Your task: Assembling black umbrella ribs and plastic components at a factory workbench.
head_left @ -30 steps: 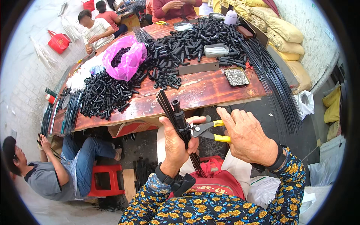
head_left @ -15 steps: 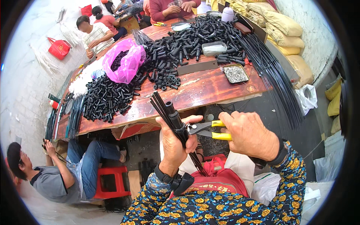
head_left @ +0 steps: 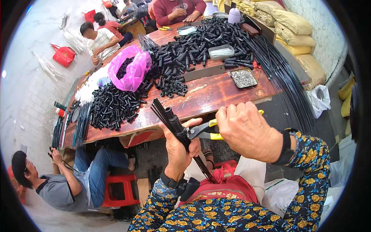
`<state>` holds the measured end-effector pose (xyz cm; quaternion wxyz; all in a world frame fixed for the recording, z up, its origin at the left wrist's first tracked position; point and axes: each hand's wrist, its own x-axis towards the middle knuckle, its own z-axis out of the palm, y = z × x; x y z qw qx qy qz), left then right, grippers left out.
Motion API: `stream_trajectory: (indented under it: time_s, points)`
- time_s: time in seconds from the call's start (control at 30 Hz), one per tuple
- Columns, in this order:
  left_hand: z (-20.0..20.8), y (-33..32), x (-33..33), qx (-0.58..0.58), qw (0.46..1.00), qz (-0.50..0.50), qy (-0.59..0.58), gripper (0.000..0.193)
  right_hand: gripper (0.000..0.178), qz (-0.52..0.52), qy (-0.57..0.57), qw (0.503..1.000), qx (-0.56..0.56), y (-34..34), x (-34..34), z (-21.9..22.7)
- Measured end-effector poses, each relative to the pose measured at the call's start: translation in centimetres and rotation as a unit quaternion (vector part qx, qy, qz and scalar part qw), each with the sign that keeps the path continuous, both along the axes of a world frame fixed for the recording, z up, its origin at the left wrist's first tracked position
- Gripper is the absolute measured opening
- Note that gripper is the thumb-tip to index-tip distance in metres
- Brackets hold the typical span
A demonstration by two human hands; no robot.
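My left hand [head_left: 177, 152] is closed around a bundle of thin black rods [head_left: 203, 170] with a black plastic tube fitting [head_left: 174, 123] near its upper end. The bundle slants from above my palm down toward my lap. In my right hand [head_left: 247, 129] is a pair of pliers [head_left: 215, 136] with yellow handles, their grey jaws touching the side of the fitting. What lies between the jaws is too small to make out.
On the wooden table [head_left: 216, 89] ahead lie heaps of black tube fittings [head_left: 112, 106], a pink plastic bag [head_left: 133, 75], a tray of small metal pieces [head_left: 243, 78] and long black rods [head_left: 288, 85]. A co-worker [head_left: 62, 181] sits at left; others sit beyond.
My right hand has shifted slightly up and left and turned, its fingers closing the yellow handles further together. The plier jaws have moved in against the fitting. My view has shifted a little.
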<state>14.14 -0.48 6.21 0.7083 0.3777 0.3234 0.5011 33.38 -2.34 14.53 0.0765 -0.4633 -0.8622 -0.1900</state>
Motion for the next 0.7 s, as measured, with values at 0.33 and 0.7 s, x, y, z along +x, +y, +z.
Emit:
stream_trajectory:
  time_s: [0.33,0.7]
  points:
    - [0.3,0.2,-0.5,0.026,0.999,0.025,-0.002,0.099,0.019,0.002,0.195,0.973,-0.125,0.3,0.1,-5.4]
    - [-0.6,0.1,-0.7,0.097,0.995,0.002,0.02,0.095,0.056,-0.003,0.249,0.966,-0.072,0.5,-0.5,-5.4]
